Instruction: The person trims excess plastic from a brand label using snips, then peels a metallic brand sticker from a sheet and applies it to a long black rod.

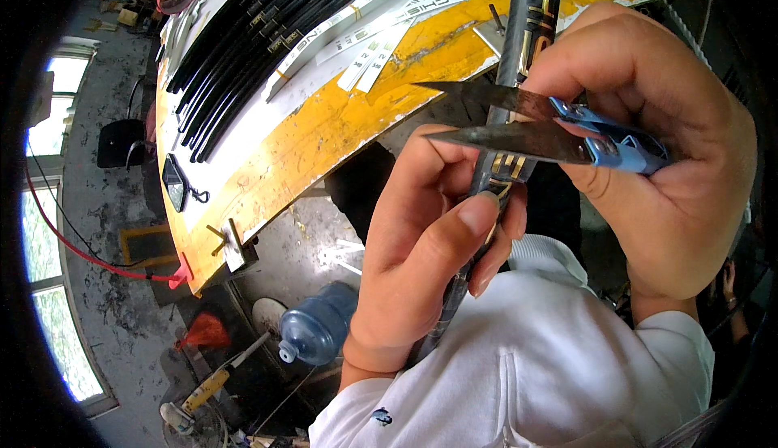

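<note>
My left hand (429, 262) is closed round a glossy black fishing rod (532, 10) with gold markings, its thumb pressed along the shaft. The rod runs at a slant from the top of the view down past my wrist to my white shirt. In my right hand (664, 116) are thread snips (624, 155) with a blue grip, held by curled fingers and thumb. Their two dark pointed blades are spread apart and reach leftward across the rod, just above my left fingers. Whether the blades touch the rod, I cannot tell.
Several black rods (251, 51) lie side by side on the worn yellow-and-white table (389, 96), next to printed white strips (377, 55). A small clamp (232, 245) sits at the table's corner. Below are a blue water bottle (320, 324) and a red funnel (204, 330).
</note>
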Demonstrator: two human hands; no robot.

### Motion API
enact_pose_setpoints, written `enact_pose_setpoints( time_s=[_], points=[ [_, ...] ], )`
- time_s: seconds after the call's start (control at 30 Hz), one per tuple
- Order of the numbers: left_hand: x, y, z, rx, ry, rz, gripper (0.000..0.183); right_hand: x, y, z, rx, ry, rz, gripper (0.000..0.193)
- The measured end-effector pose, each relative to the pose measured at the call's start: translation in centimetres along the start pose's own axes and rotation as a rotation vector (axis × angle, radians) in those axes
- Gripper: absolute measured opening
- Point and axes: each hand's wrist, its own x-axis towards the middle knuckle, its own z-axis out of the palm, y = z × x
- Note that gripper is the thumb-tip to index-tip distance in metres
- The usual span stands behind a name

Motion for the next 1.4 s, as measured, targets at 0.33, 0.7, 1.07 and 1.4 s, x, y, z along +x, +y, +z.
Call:
enact_pose_setpoints(
  time_s=[0.33,0.7,1.07,1.4],
  points=[
    [0.0,0.1,0.2,0.011,0.01,-0.006,0.03,0.0,0.4,-0.5,0.015,-0.013,0.009,0.021],
    [0.1,-0.5,1.2,0.172,0.167,0.078,0.041,-0.3,0.5,-0.2,-0.012,0.008,-0.055,0.02],
    [-0.2,-0.2,0.2,0.023,0.014,0.025,0.027,-0.4,0.6,-0.1,-0.03,0.022,-0.083,0.019],
    [-0.3,-0.3,0.3,0.022,0.01,0.039,0.028,-0.6,0.4,-0.1,-0.052,0.031,-0.102,0.019]
  ],
)
